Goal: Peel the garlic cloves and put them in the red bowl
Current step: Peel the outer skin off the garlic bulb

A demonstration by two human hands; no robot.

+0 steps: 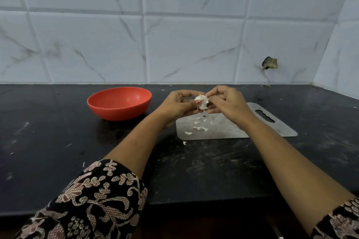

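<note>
A white garlic bulb [202, 102] is held in the air between both hands, above the far left part of a metal cutting board [229, 129]. My left hand [179, 105] grips the bulb from the left, thumb on its front. My right hand [226, 103] pinches the bulb's right side with curled fingers. A red bowl [119, 103] stands on the black counter to the left of my hands, and it looks empty. Several white bits of garlic skin [200, 128] lie on the board beneath the bulb.
The black counter [58, 141] runs back to a tiled wall, with a corner wall at the right. One skin flake [184, 143] lies on the counter just in front of the board. The board's handle cutout [265, 116] is at its right end.
</note>
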